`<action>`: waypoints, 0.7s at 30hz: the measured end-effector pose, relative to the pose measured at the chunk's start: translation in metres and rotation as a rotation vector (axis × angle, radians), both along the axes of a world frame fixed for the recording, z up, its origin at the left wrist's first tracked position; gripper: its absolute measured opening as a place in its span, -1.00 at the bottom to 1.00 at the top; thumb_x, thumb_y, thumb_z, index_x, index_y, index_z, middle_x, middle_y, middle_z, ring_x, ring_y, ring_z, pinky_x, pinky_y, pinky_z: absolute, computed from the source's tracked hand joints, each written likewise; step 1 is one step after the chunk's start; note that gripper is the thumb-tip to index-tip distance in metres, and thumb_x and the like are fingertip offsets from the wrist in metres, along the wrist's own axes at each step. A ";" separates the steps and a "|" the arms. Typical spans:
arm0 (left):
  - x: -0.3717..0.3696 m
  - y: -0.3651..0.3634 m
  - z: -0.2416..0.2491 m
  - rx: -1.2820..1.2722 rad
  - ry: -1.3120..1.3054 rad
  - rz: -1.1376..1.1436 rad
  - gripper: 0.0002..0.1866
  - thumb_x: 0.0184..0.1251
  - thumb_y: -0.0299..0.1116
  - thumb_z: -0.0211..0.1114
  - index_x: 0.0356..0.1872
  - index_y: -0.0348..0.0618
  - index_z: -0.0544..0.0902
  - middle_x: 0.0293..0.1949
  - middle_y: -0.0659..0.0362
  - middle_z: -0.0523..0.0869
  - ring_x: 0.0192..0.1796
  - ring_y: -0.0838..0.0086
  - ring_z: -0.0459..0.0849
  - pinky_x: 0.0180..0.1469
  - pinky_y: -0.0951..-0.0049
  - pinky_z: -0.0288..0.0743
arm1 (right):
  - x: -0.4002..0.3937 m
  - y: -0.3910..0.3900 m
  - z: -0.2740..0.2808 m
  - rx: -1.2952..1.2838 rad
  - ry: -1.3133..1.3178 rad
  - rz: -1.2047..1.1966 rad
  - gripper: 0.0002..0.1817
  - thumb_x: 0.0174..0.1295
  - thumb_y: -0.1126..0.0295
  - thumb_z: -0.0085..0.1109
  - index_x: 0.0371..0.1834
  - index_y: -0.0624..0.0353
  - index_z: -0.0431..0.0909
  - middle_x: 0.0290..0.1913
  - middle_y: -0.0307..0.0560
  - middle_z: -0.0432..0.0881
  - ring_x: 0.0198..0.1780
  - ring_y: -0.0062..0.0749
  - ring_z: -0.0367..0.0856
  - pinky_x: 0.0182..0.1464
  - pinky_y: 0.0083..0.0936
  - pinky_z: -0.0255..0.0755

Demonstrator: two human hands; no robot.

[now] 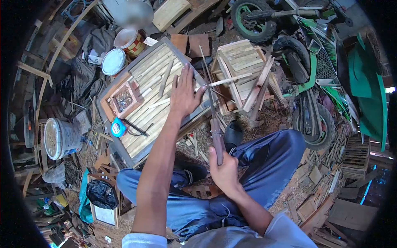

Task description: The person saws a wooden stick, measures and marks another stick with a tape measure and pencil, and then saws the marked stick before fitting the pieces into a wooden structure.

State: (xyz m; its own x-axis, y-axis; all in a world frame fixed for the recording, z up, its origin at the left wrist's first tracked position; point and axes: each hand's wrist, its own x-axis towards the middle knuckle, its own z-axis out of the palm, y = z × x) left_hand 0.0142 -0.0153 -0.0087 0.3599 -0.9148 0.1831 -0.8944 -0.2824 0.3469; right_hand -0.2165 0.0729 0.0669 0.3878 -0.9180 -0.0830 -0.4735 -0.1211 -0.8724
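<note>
My left hand (184, 94) lies flat with its fingers stretched out over a thin wooden strip (231, 78), pressing it on the slatted wooden work table (138, 146). One end of the strip juts past the table's right edge, and part of it is hidden under the palm. In my right hand (225, 171) is the handle of a long-bladed knife (212, 103), its blade pointing away from me. The blade crosses the strip just right of my left thumb. A loose wooden stick (166, 78) rests left of my left fingers.
On the table are a small wooden box (123, 99), a blue round container (118, 128) and a dark pen-like tool (135, 128). A wooden crate (242, 58) with leaning slats stands beyond the knife. Buckets (62, 138) line the left; a green motorbike (310, 70) stands right.
</note>
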 end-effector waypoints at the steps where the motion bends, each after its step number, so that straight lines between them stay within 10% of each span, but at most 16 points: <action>1: -0.001 0.003 0.000 0.008 -0.008 -0.007 -0.14 0.43 0.16 0.01 0.48 -0.37 0.08 0.56 -0.08 0.03 0.59 0.18 0.00 0.59 0.07 -0.19 | -0.008 -0.002 0.007 0.039 0.028 -0.011 -0.59 0.39 0.22 0.17 -0.54 0.32 0.53 -0.76 0.04 0.38 -0.72 -0.42 0.43 -0.60 -0.32 0.24; 6: -0.002 0.003 -0.001 0.003 -0.003 0.005 -0.13 0.41 0.16 0.07 0.48 -0.35 0.09 0.56 -0.07 0.03 0.60 0.19 -0.02 0.58 0.07 -0.17 | -0.051 -0.001 0.026 0.069 0.078 0.020 -0.63 0.39 0.22 0.17 -0.45 0.33 0.61 -0.73 -0.06 0.42 -0.61 -0.63 0.44 -0.54 -0.38 0.31; 12: -0.003 0.006 -0.003 0.003 0.025 0.009 -0.10 0.41 0.20 0.01 0.49 -0.37 0.08 0.57 -0.07 0.00 0.61 0.18 -0.05 0.59 0.09 -0.22 | 0.039 -0.083 -0.010 -0.030 -0.007 0.050 -0.54 0.42 0.18 0.13 -0.54 0.37 0.53 -0.72 0.19 0.38 -0.70 -0.22 0.43 -0.53 -0.24 0.29; 21: -0.005 0.006 -0.004 0.037 0.010 0.020 -0.07 0.39 0.22 0.01 0.49 -0.38 0.06 0.57 -0.08 0.01 0.61 0.17 -0.06 0.59 0.08 -0.26 | -0.031 -0.018 0.027 0.066 0.055 0.023 -0.60 0.40 0.22 0.15 -0.50 0.34 0.58 -0.69 0.13 0.41 -0.69 -0.29 0.36 -0.51 -0.30 0.32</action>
State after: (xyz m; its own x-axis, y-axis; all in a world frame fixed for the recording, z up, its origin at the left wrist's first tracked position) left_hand 0.0090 -0.0090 -0.0125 0.3803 -0.9134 0.1455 -0.8847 -0.3133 0.3453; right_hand -0.2475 0.0551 0.0943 0.4020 -0.9007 -0.1650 -0.5185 -0.0753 -0.8518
